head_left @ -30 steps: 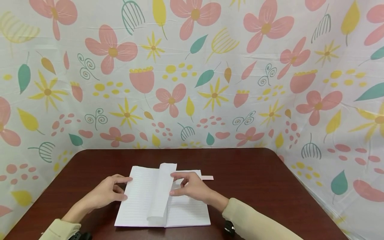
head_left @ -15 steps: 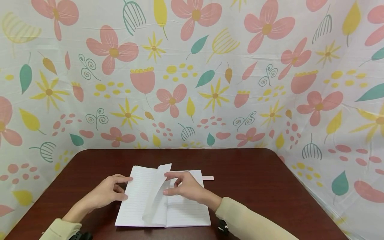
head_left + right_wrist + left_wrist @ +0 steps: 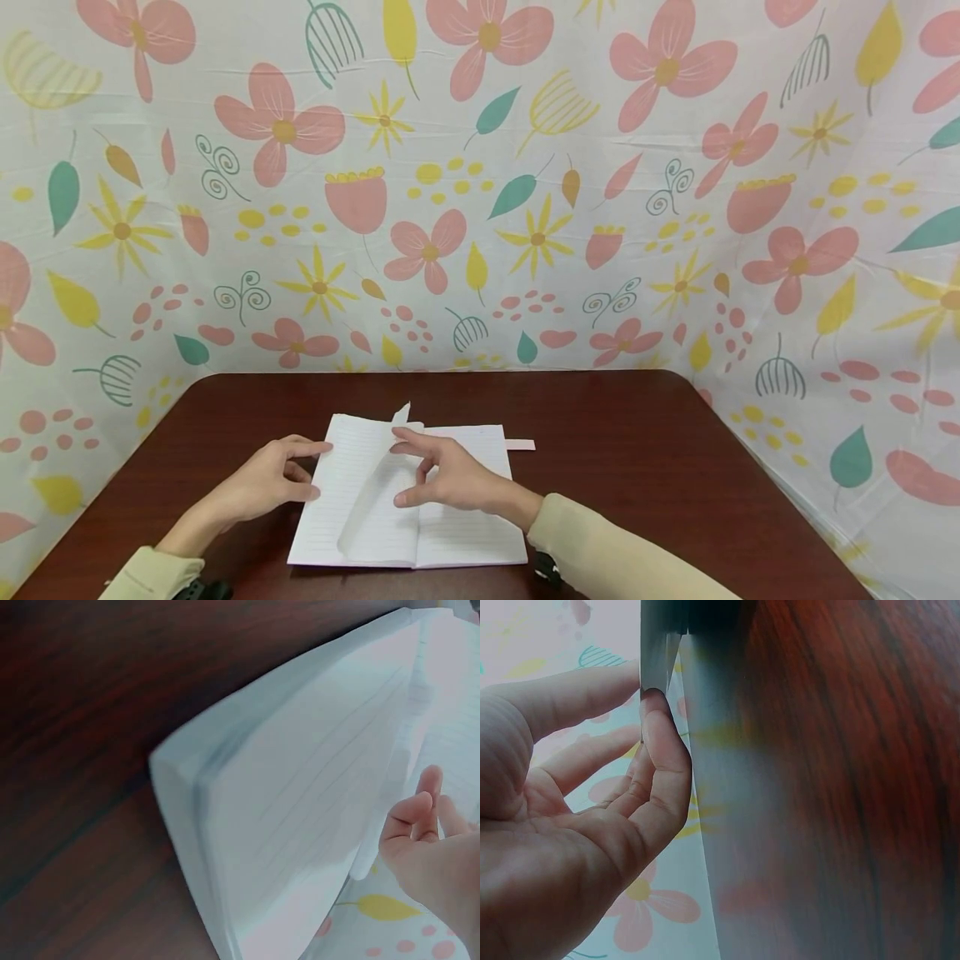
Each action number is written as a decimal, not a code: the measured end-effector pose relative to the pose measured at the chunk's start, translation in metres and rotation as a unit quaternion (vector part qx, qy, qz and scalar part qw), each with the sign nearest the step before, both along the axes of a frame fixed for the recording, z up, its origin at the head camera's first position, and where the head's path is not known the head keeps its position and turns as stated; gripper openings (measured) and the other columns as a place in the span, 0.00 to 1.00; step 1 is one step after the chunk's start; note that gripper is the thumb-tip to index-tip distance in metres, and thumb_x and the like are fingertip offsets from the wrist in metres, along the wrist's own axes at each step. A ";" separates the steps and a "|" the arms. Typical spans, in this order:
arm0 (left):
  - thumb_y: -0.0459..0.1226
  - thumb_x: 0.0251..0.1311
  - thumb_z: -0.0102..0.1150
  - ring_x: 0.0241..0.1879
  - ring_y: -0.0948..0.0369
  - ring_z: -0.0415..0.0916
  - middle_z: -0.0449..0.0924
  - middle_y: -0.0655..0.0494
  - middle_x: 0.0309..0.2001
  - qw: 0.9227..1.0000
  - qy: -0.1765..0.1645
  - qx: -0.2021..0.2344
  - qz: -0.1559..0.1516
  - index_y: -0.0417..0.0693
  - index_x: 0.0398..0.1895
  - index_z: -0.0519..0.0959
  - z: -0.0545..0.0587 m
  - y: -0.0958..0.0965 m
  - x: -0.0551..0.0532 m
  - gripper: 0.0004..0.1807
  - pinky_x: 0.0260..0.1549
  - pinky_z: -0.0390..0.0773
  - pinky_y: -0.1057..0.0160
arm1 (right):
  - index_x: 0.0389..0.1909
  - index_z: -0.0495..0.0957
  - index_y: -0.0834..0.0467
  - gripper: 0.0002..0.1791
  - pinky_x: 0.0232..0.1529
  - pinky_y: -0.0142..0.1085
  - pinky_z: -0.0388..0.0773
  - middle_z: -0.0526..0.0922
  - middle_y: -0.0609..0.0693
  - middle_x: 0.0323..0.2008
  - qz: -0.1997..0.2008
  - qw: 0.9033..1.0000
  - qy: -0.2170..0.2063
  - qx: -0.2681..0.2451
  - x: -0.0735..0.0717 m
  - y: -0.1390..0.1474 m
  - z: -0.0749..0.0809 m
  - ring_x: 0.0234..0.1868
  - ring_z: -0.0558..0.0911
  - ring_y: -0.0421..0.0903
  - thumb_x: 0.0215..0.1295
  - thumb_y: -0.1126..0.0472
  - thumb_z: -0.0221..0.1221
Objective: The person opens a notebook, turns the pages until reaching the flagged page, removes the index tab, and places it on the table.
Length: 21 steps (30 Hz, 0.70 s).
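Observation:
An open notebook with lined white pages lies on the table. At its left edge my left hand pinches the stack of pages and cover; the left wrist view shows a finger curled against the notebook's edge. One loose page is lifted and curls leftward over the left half. My right hand is over the middle of the notebook, its extended fingers against the upper part of that page and its thumb held apart. In the right wrist view the fingertips are beside the notebook's inner fold.
A pale strip sticks out past the notebook's right upper edge. The dark reddish-brown table spreads around it. Behind and at both sides hangs a white cloth printed with flowers and leaves.
My right hand has moved left, carrying the loose page from near the fold over toward the left half. The left hand has stayed at the notebook's left edge.

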<state>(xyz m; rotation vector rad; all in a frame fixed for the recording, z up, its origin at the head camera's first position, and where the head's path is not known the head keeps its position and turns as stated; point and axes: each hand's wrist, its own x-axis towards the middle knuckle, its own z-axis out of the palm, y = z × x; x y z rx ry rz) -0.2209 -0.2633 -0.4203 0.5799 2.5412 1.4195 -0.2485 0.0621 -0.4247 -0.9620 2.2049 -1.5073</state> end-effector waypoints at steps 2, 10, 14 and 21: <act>0.27 0.59 0.74 0.43 0.52 0.83 0.70 0.31 0.63 1.000 -0.001 -0.001 0.003 0.26 0.70 0.72 0.000 0.000 0.000 0.36 0.36 0.84 0.60 | 0.84 0.56 0.51 0.56 0.30 0.27 0.70 0.80 0.51 0.68 0.013 1.000 -0.006 -0.001 0.001 -0.001 -0.001 0.30 0.76 0.39 0.58 0.68 0.77; 0.27 0.60 0.74 0.42 0.52 0.83 0.71 0.32 0.63 1.000 0.000 0.002 0.001 0.26 0.71 0.72 -0.001 0.000 0.000 0.36 0.36 0.83 0.60 | 0.86 0.31 0.38 0.74 0.28 0.27 0.72 0.82 0.51 0.64 0.043 0.999 -0.012 0.016 0.004 -0.005 -0.003 0.27 0.76 0.39 0.56 0.68 0.78; 0.27 0.60 0.74 0.43 0.51 0.84 0.71 0.31 0.62 1.000 0.002 0.003 -0.001 0.26 0.71 0.71 0.000 0.001 0.000 0.36 0.36 0.83 0.60 | 0.86 0.31 0.36 0.75 0.29 0.27 0.72 0.84 0.52 0.62 0.043 0.999 -0.021 0.019 0.005 -0.007 -0.002 0.27 0.75 0.38 0.55 0.70 0.78; 0.26 0.59 0.74 0.40 0.52 0.83 0.71 0.33 0.59 1.000 0.004 -0.001 0.007 0.29 0.72 0.71 -0.001 0.001 -0.001 0.37 0.34 0.83 0.59 | 0.87 0.41 0.48 0.69 0.29 0.26 0.71 0.85 0.51 0.60 0.043 0.998 -0.005 0.036 0.005 -0.009 -0.002 0.26 0.74 0.36 0.54 0.71 0.78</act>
